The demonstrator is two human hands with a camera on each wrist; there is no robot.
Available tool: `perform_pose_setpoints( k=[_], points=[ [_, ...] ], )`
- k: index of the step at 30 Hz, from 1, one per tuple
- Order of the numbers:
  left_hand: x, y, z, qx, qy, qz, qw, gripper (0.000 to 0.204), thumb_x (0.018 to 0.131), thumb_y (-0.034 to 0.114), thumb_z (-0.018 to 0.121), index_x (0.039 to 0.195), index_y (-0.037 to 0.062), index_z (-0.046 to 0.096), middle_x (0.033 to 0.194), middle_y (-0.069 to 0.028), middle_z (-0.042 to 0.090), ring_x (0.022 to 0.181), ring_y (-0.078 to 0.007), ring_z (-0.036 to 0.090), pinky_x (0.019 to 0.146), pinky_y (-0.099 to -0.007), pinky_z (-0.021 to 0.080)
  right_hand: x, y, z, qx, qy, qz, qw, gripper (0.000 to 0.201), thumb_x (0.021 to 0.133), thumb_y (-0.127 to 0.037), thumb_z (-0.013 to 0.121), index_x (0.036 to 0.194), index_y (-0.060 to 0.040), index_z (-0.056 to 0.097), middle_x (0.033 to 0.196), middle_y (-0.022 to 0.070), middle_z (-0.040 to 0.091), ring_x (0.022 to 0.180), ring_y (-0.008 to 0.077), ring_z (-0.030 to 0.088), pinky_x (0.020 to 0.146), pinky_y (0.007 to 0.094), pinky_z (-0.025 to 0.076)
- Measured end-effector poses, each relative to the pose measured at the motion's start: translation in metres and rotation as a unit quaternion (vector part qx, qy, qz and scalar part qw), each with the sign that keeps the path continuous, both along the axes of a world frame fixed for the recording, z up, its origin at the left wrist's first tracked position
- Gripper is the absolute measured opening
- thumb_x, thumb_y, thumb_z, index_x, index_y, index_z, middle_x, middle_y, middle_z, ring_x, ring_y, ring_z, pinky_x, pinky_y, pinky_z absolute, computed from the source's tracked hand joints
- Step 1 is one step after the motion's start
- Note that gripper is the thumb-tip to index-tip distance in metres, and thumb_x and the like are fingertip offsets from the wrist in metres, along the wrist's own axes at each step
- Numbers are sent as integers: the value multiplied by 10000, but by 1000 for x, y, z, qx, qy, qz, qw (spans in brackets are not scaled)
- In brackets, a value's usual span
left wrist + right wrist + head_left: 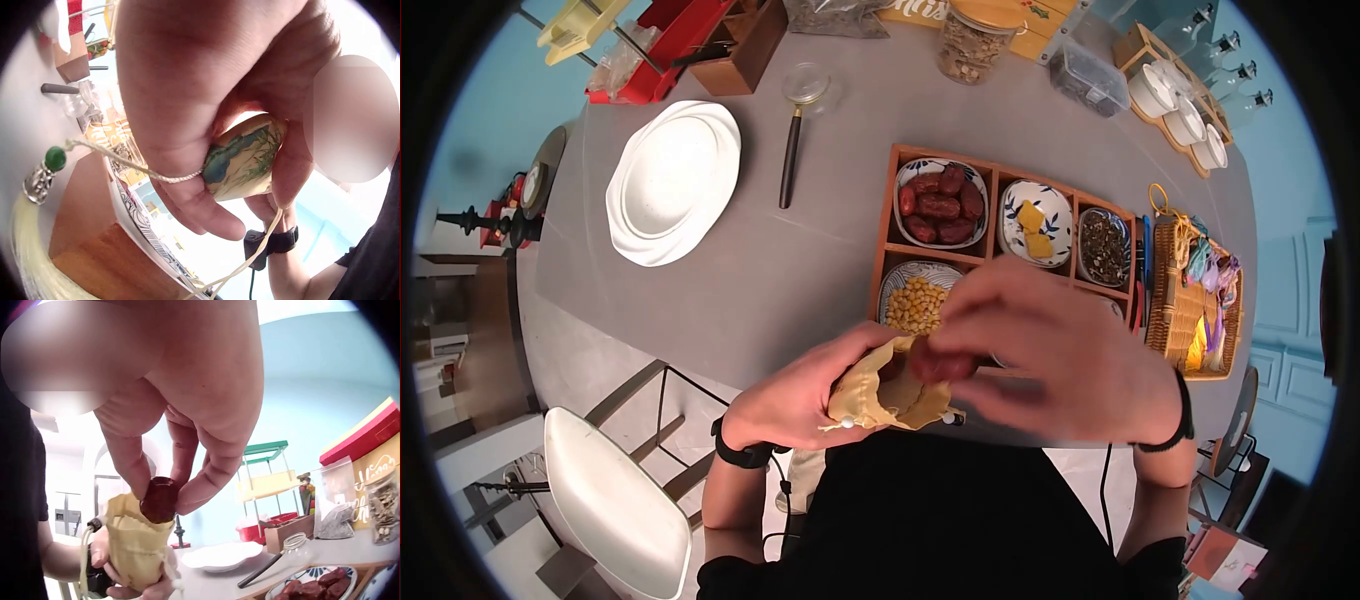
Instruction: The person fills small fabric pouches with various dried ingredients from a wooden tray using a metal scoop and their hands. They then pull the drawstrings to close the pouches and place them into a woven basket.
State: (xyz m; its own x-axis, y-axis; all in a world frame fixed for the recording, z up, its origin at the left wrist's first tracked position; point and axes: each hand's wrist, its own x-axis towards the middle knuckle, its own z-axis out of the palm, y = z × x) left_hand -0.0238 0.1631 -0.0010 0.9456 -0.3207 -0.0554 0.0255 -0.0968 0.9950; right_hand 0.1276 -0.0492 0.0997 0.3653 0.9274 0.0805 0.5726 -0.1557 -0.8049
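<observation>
Right fingers (209,482) pinch red date (159,500), blurred in head view | left fingers (209,219) curl round pouch (135,550) | kernel bowl (921,268) partly hidden

Matt cloth pouch (139,550), glossy date (159,499), smooth wooden tray (937,252).

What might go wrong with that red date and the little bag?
The red date, pinched by the right hand at the mouth of the drawstring pouch, might slip and miss, perhaps landing among the corn kernels nearby. The left hand grips the soft-looking pouch, so squeezing harder could narrow its opening.
</observation>
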Motion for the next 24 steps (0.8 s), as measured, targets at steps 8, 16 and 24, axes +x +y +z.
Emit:
perform_pose_setpoints(
  k=[8,16,24],
  points=[
    [7,-16,8,12,64,-28,997,729,751,94,804,1366,-4,425,1207,-143,600,1076,-264,612,939,-353,475,-14,11,-24,20,-103,103,989,77,770,-102,715,777,-38,673,1281,161,515,1161,341,491,968,444,411],
    [5,-16,4,33,113,-54,992,760,720,108,819,1359,-19,428,1208,-134,609,1138,-233,597,980,-350,456,-21,19,-39,-45,-105,153,982,71,783,-103,697,836,-65,722,1413,151,488,1259,330,484,1003,455,408],
    [-13,2,-7,-86,66,-6,994,741,735,155,827,1346,-22,447,1310,-136,538,1204,-226,549,1032,-361,422,78,32,-62,-51,-304,-54,950,209,786,28,613,961,-37,708,1003,128,627,999,328,592,848,422,502]
  ],
)
